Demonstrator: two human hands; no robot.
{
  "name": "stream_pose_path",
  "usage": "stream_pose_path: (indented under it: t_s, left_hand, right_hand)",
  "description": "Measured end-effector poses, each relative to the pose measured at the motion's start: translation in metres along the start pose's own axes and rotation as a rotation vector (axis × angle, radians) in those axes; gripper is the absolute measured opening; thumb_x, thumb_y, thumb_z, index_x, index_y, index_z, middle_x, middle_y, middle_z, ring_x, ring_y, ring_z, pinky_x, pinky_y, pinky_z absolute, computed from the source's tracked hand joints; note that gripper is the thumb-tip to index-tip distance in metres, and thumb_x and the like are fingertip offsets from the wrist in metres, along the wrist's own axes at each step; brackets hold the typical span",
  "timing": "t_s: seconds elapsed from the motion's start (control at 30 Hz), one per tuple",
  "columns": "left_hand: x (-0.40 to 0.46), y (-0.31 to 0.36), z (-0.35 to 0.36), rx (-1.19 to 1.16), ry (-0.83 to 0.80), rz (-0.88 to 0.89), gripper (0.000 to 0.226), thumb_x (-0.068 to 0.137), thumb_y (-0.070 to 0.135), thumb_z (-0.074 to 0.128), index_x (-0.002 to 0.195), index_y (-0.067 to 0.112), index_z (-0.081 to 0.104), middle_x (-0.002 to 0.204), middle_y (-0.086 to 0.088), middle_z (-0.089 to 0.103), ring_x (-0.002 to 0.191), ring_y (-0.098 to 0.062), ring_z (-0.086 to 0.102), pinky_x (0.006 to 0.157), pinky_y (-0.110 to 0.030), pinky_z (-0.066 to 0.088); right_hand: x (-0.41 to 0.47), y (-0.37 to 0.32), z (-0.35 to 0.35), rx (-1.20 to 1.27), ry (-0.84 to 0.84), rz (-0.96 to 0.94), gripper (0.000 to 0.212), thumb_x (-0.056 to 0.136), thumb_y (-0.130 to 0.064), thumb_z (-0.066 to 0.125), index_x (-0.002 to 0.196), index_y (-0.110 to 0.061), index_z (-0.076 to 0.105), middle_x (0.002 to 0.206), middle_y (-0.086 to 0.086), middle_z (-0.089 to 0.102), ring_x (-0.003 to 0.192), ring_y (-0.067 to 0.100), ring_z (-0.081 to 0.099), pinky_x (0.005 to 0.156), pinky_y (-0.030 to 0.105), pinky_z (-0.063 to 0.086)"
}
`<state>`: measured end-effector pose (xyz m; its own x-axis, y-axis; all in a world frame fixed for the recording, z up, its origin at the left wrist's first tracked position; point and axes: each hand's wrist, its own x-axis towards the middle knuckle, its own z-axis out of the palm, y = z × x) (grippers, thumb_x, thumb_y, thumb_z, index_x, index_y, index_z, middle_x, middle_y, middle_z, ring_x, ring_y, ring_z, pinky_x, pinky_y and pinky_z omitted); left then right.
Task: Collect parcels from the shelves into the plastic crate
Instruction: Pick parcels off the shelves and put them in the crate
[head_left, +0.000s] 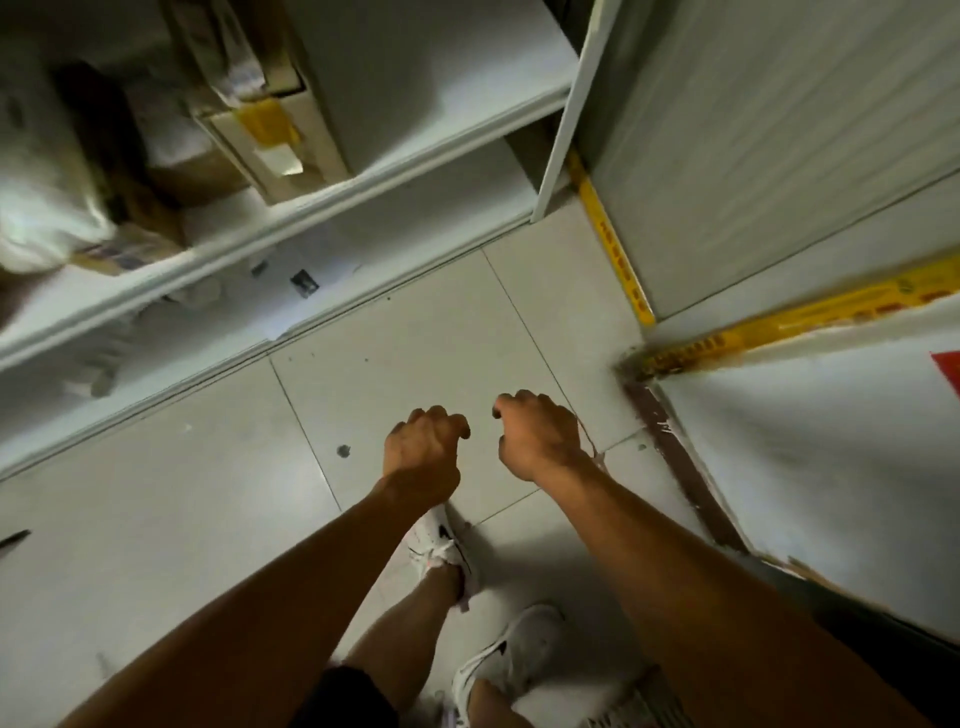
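Note:
My left hand (423, 447) and my right hand (540, 434) hang side by side over the tiled floor, fingers loosely curled, holding nothing. On the white shelf (363, 182) at upper left stands a cardboard parcel (270, 130) with yellow tape. A white plastic bag parcel (47, 197) and a flat brown parcel (130, 249) lie at the far left of the same shelf. No plastic crate is in view.
A lower shelf level (156, 332) holds white bagged items. A white wall panel (779, 130) with yellow tape (613, 244) along its base stands at right, meeting another panel at a corner. My feet in white shoes (441, 551) stand on the grey tiles (208, 519).

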<state>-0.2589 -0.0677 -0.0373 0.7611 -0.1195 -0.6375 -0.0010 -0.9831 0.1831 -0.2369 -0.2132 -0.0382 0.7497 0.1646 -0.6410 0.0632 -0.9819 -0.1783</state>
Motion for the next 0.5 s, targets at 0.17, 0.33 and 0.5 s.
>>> stream_pose_path:
  t_s: [0.17,0.33,0.5]
  left_hand:
    - [0.023,-0.05,-0.039,-0.217,0.112,-0.165,0.057,0.086,-0.003,0.056,0.133,0.029,0.057,0.135,0.001,0.054,0.124,-0.02,0.052,0.091,-0.033,0.051]
    - [0.052,-0.099,-0.083,-0.58,0.37,-0.282,0.064,0.087,-0.002,0.061,0.143,0.027,0.048,0.144,-0.001,0.047,0.127,-0.023,0.053,0.093,-0.039,0.056]
    - [0.08,-0.132,-0.134,-1.1,0.619,-0.193,0.091,0.09,-0.004,0.063,0.16,0.026,0.013,0.162,-0.004,0.025,0.143,-0.023,0.037,0.109,-0.042,0.047]
  right_hand:
    - [0.048,-0.045,-0.024,0.011,0.042,-0.095,0.038,0.095,-0.016,0.06,0.133,-0.021,0.057,0.13,0.003,0.061,0.116,0.026,0.06,0.088,0.034,0.048]
    - [0.092,-0.096,-0.057,0.177,0.164,-0.217,0.038,0.097,-0.014,0.055,0.134,-0.022,0.056,0.134,0.0,0.06,0.117,0.022,0.059,0.088,0.034,0.052]
    - [0.134,-0.138,-0.096,0.6,0.348,-0.257,0.049,0.093,-0.008,0.061,0.14,-0.023,0.053,0.138,0.0,0.054,0.128,0.02,0.051,0.101,0.04,0.051]
